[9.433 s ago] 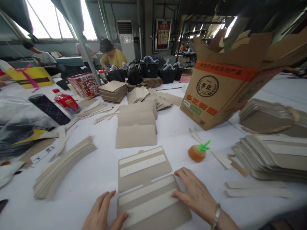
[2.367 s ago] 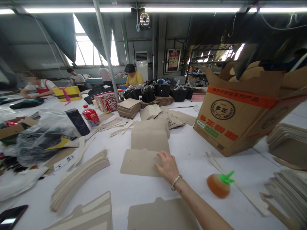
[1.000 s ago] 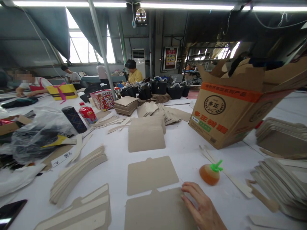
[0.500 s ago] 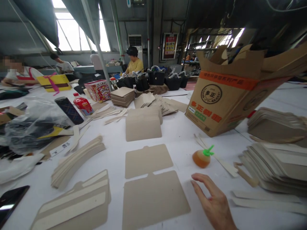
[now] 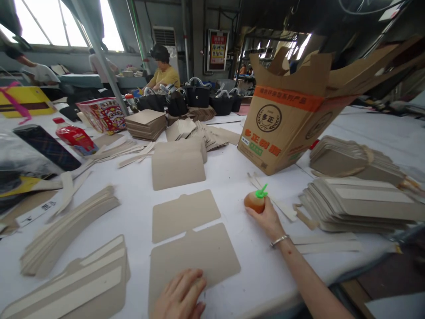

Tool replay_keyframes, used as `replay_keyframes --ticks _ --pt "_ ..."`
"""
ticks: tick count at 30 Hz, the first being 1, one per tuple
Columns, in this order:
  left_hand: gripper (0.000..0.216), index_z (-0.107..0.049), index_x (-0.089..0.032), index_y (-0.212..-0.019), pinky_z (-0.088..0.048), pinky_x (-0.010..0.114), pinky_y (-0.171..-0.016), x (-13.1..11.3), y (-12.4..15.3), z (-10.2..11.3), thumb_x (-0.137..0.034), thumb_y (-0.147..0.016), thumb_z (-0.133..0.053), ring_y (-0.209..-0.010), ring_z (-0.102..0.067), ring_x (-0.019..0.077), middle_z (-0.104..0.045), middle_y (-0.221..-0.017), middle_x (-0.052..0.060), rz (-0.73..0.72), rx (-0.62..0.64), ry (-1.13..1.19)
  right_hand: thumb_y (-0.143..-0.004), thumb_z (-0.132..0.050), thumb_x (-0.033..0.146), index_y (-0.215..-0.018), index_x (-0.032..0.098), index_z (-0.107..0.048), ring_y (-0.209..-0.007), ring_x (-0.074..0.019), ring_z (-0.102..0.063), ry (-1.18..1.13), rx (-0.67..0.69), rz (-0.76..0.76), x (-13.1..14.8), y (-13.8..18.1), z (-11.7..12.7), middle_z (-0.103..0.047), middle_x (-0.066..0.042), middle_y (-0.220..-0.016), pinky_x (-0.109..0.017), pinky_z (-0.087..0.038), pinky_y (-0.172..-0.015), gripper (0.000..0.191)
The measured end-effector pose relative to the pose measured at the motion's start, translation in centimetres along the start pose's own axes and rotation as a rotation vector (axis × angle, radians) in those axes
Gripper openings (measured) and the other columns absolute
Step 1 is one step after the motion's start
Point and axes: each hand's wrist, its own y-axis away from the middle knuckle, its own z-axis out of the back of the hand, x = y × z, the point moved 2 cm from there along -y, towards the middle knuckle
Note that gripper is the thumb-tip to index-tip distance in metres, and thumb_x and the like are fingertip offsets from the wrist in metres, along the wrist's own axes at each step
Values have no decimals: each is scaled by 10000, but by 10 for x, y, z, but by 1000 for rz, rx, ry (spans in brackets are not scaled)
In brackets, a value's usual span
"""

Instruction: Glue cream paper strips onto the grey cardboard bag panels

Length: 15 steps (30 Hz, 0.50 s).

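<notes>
Carton [image 5: 265,128] behind bottle [image 5: 253,202]; pale strip [image 5: 283,209] between bottle and board stack [image 5: 348,208].

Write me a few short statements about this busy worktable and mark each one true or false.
1. The right hand has its fingers on a bottle. True.
2. The bottle's cap is blue. False: the cap is green.
3. The left hand is over the nearer of two plain boards. True.
4. A bracelet is on the left wrist. False: the bracelet is on the right one.
5. The cardboard box is shut on top. False: the box has its flaps up.
</notes>
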Motion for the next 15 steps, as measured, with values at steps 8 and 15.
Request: replay_keyframes --ticks 8,15 --pt "354 -585 -234 -1118 -548 239 -740 -11 4 -11 -253 -764 -570 -947 -645 165 -671 -1111 -19 -102 -70 -342 -602 -699 318 -1130 220 -576 -982 -251 -570 -59 183 168 35 15 40 -608 -47 -1066 -377 -413 -921 551" --pt "329 -583 -230 -1164 -539 263 -816 -15 11 -18 -316 -877 -447 -1033 -604 157 -638 -1174 -19 -78 -141 -398 -680 -741 386 -1146 271 -586 -958 -217 -618 -954 269 -267 42 66 89 -659 -33 -1072 -326 -525 -820 504"
